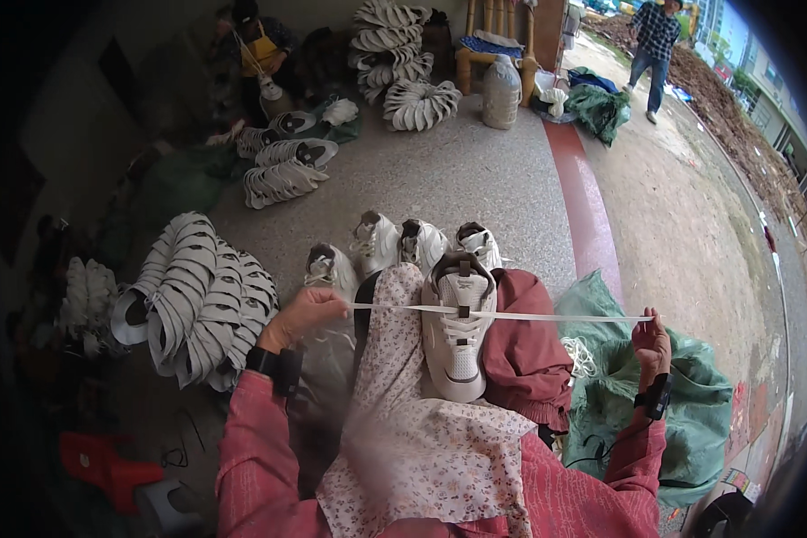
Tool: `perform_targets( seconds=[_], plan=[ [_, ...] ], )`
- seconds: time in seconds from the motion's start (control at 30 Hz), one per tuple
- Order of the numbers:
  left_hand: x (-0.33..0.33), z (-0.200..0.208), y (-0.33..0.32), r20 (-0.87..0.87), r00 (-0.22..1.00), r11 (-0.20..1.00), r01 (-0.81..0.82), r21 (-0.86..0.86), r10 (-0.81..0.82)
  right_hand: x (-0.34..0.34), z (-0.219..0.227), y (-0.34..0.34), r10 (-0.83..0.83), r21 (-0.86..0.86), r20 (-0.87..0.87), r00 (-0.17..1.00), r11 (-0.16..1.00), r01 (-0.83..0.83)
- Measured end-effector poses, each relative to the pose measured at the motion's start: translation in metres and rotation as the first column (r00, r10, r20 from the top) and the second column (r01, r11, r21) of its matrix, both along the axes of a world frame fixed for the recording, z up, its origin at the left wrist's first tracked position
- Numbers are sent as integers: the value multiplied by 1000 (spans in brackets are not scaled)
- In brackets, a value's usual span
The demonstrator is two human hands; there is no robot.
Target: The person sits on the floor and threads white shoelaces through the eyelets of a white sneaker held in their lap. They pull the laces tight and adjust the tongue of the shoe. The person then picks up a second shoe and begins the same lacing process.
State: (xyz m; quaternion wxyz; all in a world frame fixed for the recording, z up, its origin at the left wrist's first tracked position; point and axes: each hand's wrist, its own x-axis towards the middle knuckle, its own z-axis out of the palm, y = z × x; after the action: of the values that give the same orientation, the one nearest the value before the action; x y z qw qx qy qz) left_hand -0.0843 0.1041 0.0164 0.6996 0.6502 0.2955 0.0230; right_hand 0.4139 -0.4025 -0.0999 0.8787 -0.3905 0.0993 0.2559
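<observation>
A pale sneaker rests on my lap between my knees, its toe toward me. One white flat shoelace runs straight across its upper, through a loop near the tongue, and is drawn out to both sides. My left hand pinches the lace's left end, close to the shoe. Farther out, my right hand pinches the other end, with the longer stretch of lace on that side. Floral cloth covers part of my lap.
Several white sneakers stand on the floor beyond my knees. Stacked shoe uppers lie at left, more uppers farther back. Green sacks and a bundle of white laces are at right. One person sits at back left; another walks outside.
</observation>
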Motion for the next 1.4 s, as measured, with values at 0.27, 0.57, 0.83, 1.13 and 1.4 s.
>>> perform_targets(
  seconds=[0.27,0.57,0.83,1.13,1.4],
  plan=[
    [18,-1,-9,-60,993,299,88,950,-99,20,-20,-2,91,214,64,994,971,-102],
    [121,25,-90,188,864,378,3,926,-467,-60,136,131,385,-151,351,853,923,-354],
    [134,0,-79,170,924,678,119,725,-343,-16,338,163,201,-110,949,242,933,-342],
    [135,-16,-81,280,890,762,109,638,-361,58,228,115,-25,156,502,864,986,-62],
    [140,21,-88,190,918,378,-47,925,-349,-13,77,91,327,-457,310,893,875,-162]
  ],
)
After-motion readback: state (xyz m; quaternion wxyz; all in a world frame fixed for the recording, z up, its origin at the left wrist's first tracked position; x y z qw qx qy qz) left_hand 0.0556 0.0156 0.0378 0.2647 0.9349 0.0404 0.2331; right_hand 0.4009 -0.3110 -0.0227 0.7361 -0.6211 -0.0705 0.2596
